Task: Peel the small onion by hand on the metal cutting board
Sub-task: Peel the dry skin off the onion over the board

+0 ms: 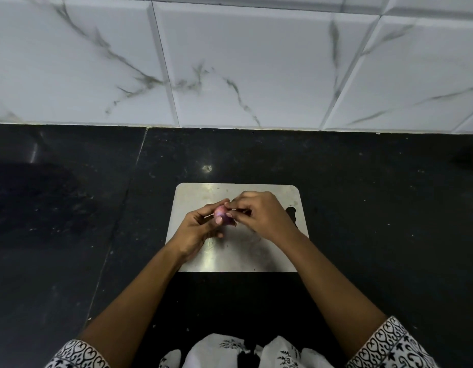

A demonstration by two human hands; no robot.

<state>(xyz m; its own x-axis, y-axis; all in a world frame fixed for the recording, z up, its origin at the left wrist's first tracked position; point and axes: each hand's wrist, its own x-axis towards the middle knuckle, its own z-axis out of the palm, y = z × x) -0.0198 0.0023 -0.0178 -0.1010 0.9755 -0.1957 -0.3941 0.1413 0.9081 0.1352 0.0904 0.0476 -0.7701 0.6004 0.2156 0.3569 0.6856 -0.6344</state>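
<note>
Patterned sleeves (389,346) nearest, 5 and 7 o'clock. Left hand (197,229) cups onion (221,214) above board (256,256) middle, fingers curled round it. Right hand (259,216) at onion's 3 o'clock, fingertips pinched on skin at its top. Onion's long axis unclear, mostly hidden. Black counter (363,208), tiled wall (256,62) beyond at 12 o'clock.

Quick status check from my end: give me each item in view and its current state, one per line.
small onion: held above the board between both hands, purple skin still showing, only partly visible.
left hand: closed around the onion, cradling it.
right hand: fingertips pinching at the onion's top, apparently picking at skin.
metal cutting board: flat on the black counter, its handle cutout to the right.
</note>
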